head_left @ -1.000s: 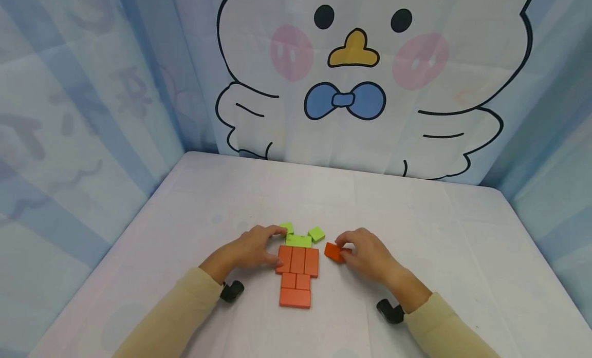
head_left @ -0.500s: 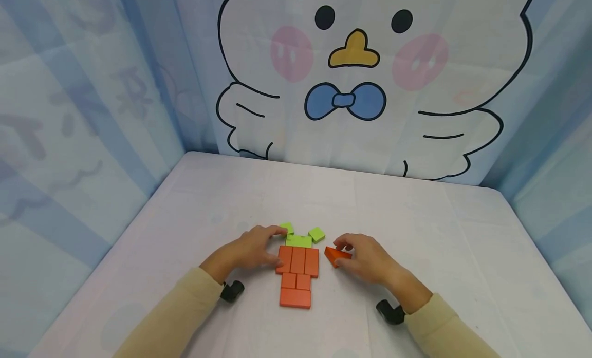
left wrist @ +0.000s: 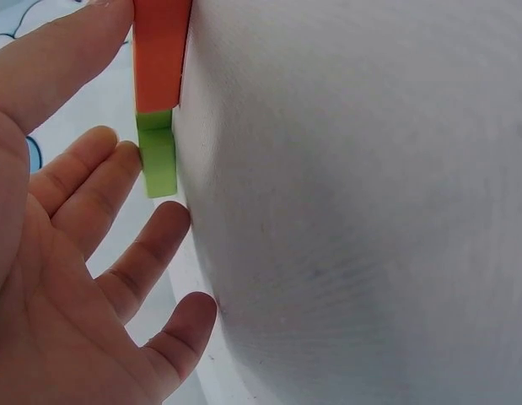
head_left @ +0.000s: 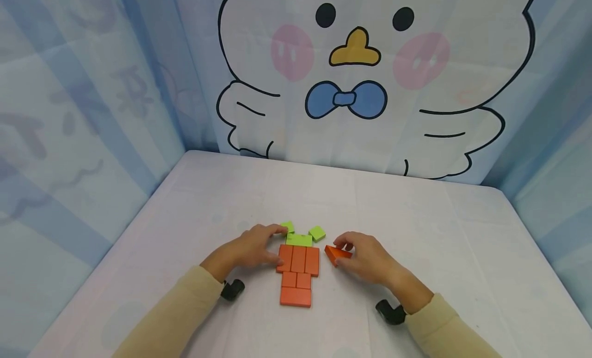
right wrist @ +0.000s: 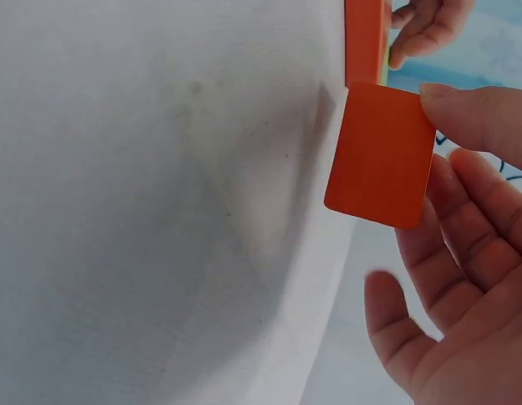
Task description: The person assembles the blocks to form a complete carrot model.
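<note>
Flat orange blocks lie edge to edge mid-table, with a notched green block joined at their far end. Two small green pieces sit at its far corners, the right one turned askew. My left hand rests along the left side, thumb at the orange blocks and fingertips by the green pieces. To the right of the arrangement, my right hand pinches an orange triangular block between thumb and fingers. Its flat rectangular face fills much of the right wrist view's centre.
A white cloth covers the table. Behind it hangs a curtain with a cartoon bird, and blue-white curtains close off the sides. Each wrist wears a small black camera, such as the right one.
My right hand has turned the orange block, so its triangular side now shows in the head view. The hand's fingers have shifted slightly; my left hand and the laid blocks stay put.
</note>
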`<action>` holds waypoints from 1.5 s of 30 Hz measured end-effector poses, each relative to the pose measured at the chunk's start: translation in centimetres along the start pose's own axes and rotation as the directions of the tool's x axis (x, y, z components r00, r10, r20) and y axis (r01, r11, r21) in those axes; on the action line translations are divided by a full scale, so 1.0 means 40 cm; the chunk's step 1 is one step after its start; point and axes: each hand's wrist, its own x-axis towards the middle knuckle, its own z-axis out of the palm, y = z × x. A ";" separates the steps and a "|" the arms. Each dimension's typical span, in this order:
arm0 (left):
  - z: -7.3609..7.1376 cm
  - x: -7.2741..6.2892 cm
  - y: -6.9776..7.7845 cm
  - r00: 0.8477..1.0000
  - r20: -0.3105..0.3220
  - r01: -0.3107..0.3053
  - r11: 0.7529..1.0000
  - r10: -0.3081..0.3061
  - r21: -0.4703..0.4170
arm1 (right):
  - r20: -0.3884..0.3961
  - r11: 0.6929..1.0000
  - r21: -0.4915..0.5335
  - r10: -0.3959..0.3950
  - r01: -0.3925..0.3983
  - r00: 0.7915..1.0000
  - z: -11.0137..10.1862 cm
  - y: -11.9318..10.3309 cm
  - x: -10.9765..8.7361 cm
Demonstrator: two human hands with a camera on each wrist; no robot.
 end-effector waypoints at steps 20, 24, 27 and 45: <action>-0.002 -0.004 0.009 1.000 0.006 0.018 1.000 -0.018 -0.006 | 0.018 0.996 0.060 -0.065 0.064 0.998 -0.001 -0.051 -0.023; 0.000 -0.002 0.009 1.000 0.006 0.014 1.000 -0.014 -0.006 | 0.038 0.995 0.068 -0.071 0.068 0.997 0.005 -0.071 -0.032; 0.000 -0.002 0.009 1.000 0.005 0.013 1.000 -0.013 0.000 | 0.061 0.993 0.077 -0.095 0.090 0.994 0.011 -0.090 -0.042; 0.001 -0.002 0.005 1.000 -0.001 0.000 1.000 0.000 0.006 | 0.209 0.957 0.148 -0.278 0.251 0.938 0.075 -0.163 -0.089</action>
